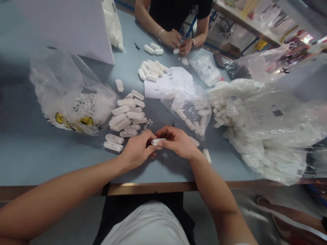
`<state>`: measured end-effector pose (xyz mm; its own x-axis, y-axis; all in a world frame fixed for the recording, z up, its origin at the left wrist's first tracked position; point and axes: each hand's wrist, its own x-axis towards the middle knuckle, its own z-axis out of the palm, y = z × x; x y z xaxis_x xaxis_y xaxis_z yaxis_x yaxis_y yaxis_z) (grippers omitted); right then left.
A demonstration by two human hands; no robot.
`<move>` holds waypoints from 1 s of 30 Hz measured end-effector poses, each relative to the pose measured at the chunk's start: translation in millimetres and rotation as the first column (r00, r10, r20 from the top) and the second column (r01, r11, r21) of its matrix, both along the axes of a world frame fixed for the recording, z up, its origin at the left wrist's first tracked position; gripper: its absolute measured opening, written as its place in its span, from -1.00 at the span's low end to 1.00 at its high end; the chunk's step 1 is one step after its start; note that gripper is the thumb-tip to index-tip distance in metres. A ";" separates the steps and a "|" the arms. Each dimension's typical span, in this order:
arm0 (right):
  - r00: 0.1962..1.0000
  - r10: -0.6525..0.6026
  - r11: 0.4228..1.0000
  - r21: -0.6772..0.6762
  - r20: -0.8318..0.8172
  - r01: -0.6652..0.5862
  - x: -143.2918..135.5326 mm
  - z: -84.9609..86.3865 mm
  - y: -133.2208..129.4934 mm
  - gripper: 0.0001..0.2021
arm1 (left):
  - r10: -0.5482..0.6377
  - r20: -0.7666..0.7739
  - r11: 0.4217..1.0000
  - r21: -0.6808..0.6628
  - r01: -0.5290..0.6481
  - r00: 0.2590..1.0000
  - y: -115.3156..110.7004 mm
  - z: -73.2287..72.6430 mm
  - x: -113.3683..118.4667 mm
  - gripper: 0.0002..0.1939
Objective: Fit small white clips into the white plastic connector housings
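Observation:
Between my two hands, just above the table, is a small oblong white plastic housing (pixel 157 141). My left hand (pixel 137 149) pinches its left end with thumb and fingers. At the other end, the thumb and curled fingers of my right hand (pixel 180 141) grip it; those fingertips partly hide it. Beyond my left hand lies a pile of similar white slotted housings (pixel 125 114), with tiny white pieces (pixel 146 126) scattered beside it. Close to my right wrist, one more white housing (pixel 206 156) rests on the table.
A clear bag of tiny white pieces (pixel 85 103) stands left. Ahead are a paper sheet (pixel 155 90) and a clear bag of housings (pixel 189 119). Large filled plastic bags (pixel 265 126) crowd the right. Across the table, a co-worker's hands (pixel 178 44) hold a white piece.

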<state>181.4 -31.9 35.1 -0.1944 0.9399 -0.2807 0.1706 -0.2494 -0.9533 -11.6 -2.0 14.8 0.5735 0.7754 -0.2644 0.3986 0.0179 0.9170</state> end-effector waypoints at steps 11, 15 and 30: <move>0.708 -0.070 0.906 0.341 0.702 -0.249 -7.8 -22.4 60.7 -0.90 | -0.018 0.008 1.000 0.013 0.018 1.000 -1.3 5.7 1.8 -0.80; 0.527 0.011 0.871 0.250 0.850 -0.422 -17.0 -24.4 67.6 -0.87 | -0.023 0.006 1.000 0.000 0.023 1.000 -1.5 2.4 1.8 -0.79; 0.767 -0.104 0.886 0.410 0.633 -0.218 5.2 -18.8 62.3 -0.85 | 0.012 0.003 1.000 -0.016 -0.012 1.000 0.7 3.5 1.2 -0.76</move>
<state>186.6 30.4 16.3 -0.1850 0.9796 0.0779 0.7604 0.1929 -0.6202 -10.3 -1.2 18.3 0.5645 0.7782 -0.2750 0.3957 0.0372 0.9176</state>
